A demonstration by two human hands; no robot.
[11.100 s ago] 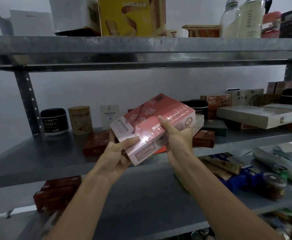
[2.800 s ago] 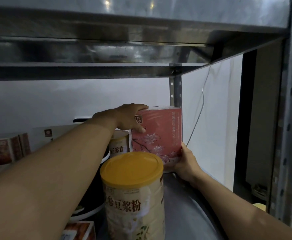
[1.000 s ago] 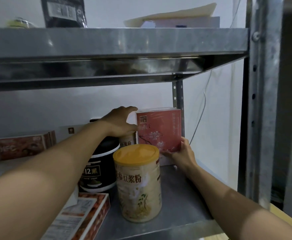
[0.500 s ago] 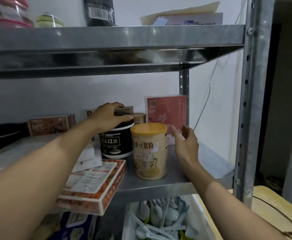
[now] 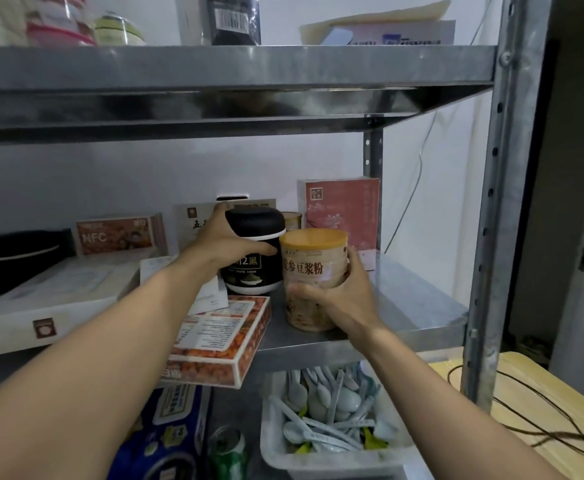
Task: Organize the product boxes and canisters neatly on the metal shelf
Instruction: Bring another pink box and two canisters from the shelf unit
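Our left hand (image 5: pixel 219 242) gripping the black canister (image 5: pixel 250 271), our right hand (image 5: pixel 344 296) gripping the yellow-lidded canister (image 5: pixel 313 268) beside it, pink box (image 5: pixel 341 213) upright in the back right corner of the shelf (image 5: pixel 405 306), orange box (image 5: pixel 221 337) overhanging its front edge.

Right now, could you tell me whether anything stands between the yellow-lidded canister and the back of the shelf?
Yes. The pink box stands upright directly behind the yellow-lidded canister, which the right hand grips. A small tan canister sits behind it to the left, beside the black canister in the left hand.
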